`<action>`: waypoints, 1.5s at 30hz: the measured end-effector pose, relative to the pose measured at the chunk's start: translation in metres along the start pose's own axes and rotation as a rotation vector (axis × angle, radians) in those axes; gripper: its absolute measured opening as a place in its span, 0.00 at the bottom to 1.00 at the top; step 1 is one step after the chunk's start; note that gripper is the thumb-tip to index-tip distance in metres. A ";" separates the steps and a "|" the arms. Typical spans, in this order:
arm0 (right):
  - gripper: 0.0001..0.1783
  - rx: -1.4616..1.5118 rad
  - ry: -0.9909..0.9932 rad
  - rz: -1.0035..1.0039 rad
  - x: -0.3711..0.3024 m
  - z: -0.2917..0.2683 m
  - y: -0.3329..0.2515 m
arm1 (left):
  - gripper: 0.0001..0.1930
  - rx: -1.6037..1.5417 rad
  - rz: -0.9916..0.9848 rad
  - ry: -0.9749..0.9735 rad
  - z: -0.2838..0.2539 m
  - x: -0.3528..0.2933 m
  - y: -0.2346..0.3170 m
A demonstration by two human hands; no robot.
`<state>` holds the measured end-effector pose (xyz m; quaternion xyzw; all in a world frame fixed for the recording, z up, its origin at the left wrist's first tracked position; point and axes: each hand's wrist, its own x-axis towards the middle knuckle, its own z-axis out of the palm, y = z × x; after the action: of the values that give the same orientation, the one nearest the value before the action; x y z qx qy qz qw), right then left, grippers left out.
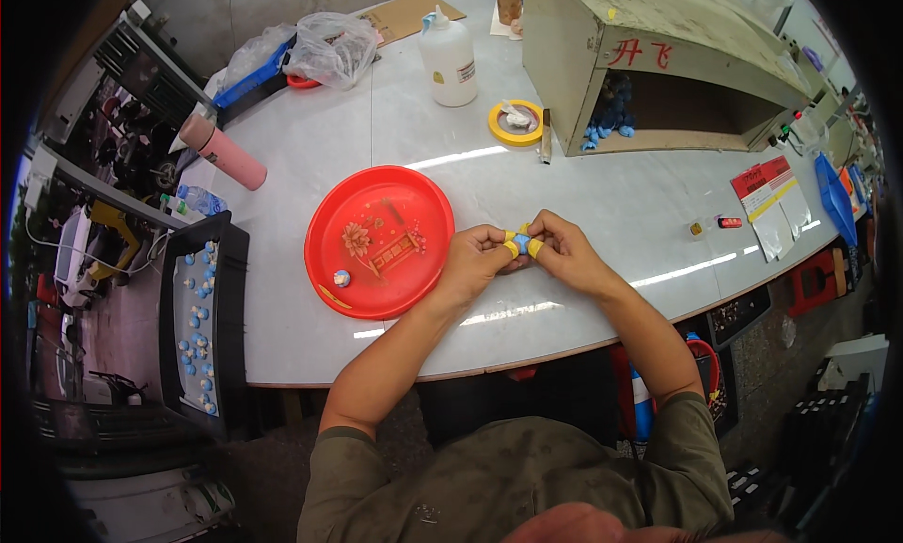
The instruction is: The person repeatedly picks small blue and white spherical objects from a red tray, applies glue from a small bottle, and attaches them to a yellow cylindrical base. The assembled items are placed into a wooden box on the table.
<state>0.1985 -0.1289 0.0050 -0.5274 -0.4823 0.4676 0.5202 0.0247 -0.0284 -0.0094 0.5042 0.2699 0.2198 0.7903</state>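
Basically, both hands sit mid-frame over the table, working one blue piece: left hand pinches it between thumb and forefinger, right hand pinches it from the other side; remaining fingers are curled, contact underneath hidden. Yellow at the fingertips looks like wraps or covers, too small to be sure. Main risk, I'd say: slip. Piece is tiny, so uneven pressure or a loose wrap could pop it out onto the smooth tabletop, where it may roll. Squeezing too hard could deform it, if it's soft; can't tell the material. Next, tray, red, just left of the hands: left forearm crosses its lower right rim in view, contact unclear; a careless elbow swing could nudge it and send the small ball at its lower left rolling, along with the yellow strip beside it. Bin, black, far left, holds many loose blue balls; a knock there might jumble them. White bottle, upper centre, stands upright, well apart from the hands, so tipping seems unlikely unless someone reaches across.
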 end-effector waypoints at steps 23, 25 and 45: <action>0.13 0.102 0.018 0.147 0.002 -0.004 -0.008 | 0.12 -0.046 -0.203 0.001 0.005 -0.002 0.010; 0.13 0.115 0.012 0.149 0.002 -0.003 -0.013 | 0.12 -0.047 -0.198 0.003 0.004 -0.002 0.010; 0.12 0.039 0.033 0.128 0.004 -0.004 0.000 | 0.13 -0.002 -0.104 0.010 0.003 0.001 0.000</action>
<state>0.2032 -0.1253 0.0055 -0.5546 -0.4298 0.5006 0.5070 0.0275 -0.0299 -0.0081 0.4875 0.2993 0.1810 0.8000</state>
